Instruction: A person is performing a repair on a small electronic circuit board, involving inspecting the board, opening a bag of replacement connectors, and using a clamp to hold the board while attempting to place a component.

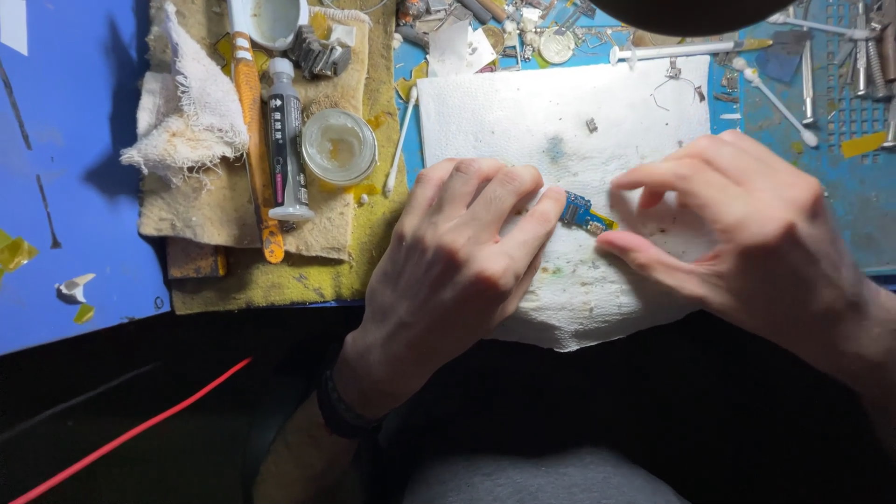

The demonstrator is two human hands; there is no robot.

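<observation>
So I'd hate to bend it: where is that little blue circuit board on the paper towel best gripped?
Probably by its two long edges, from above. The small blue circuit board lies flat on the paper towel, its ends taken by the left hand and right hand.

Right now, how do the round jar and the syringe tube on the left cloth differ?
The round jar is squat, clear, and shows a pale yellowish inside; the syringe tube is long, narrow, dark-labelled with a white cap. The jar stands upright; the tube lies flat. Both rest on the stained cloth, away from both hands.
</observation>
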